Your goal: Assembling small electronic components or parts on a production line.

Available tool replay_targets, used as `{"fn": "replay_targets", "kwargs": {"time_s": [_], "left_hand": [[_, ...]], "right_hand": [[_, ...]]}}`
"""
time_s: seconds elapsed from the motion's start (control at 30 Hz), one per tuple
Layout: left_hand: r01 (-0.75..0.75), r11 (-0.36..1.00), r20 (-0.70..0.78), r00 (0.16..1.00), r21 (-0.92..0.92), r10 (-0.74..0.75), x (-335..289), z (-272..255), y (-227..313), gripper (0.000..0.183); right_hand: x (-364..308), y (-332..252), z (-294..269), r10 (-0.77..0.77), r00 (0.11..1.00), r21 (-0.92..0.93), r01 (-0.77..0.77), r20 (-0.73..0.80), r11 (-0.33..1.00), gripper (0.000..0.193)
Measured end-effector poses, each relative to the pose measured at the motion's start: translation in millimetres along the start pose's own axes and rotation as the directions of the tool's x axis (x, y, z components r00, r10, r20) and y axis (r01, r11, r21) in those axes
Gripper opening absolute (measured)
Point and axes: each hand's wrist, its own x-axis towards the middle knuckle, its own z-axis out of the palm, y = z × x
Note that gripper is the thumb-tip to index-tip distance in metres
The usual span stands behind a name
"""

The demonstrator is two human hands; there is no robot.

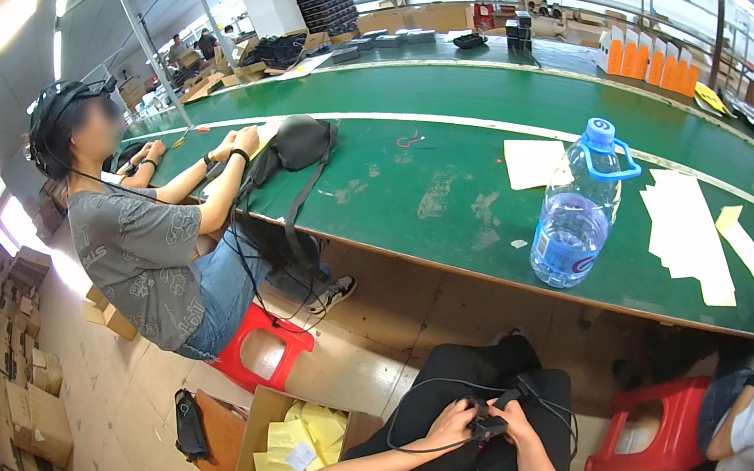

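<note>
Over my lap, my left hand [453,423] and my right hand [517,423] are close together with bent fingers. Between them is a small black box-shaped device [490,428] on a black cable [409,408]. Both hands close around it, though the fingers partly cover it and its exact kind is unclear. The cable loops out to either side over my dark trousers. Another dark piece [525,387] lies just beyond my right hand, against my leg.
Ahead runs a long green workbench [385,187] with a large water bottle [580,218], pale paper sheets [688,235] and a black bag [301,143]. Co-workers sit at left and right, by red stools [656,433]. A carton [265,415] with yellow paper stands beside me.
</note>
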Motion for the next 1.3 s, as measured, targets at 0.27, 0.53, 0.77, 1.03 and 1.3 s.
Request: {"fn": "replay_targets", "kwargs": {"time_s": [0.27,0.53,0.77,1.03,1.3], "left_hand": [[0.011,1.000,-0.036,0.999,-0.021,-0.012,0.1,3.2,-4.6,0.036],[0.033,0.999,0.013,0.999,0.012,-0.033,1.1,-1.2,0.0,0.035],[0.014,1.000,0.035,0.999,0.028,-0.015,0.2,1.2,-2.8,0.040],[0.080,0.988,-0.035,0.996,-0.133,-0.085,2.9,-3.9,5.6,0.032],[0.211,0.969,0.024,0.977,-0.129,-0.210,4.6,-8.2,8.9,0.031]], "right_hand": [[-3.4,-2.4,3.7,0.002,0.999,-0.088,-0.005,-0.038,0.996,0.011],[0.6,7.5,0.1,-0.046,0.999,-0.089,0.044,-0.026,0.995,0.010],[6.9,18.5,-4.9,-0.039,0.999,-0.027,0.040,0.033,0.999,0.011],[0.7,3.6,-0.4,0.025,1.000,0.019,-0.025,-0.011,1.000,0.008],[2.8,6.6,0.9,0.008,1.000,-0.026,-0.008,-0.009,1.000,0.010]]}}
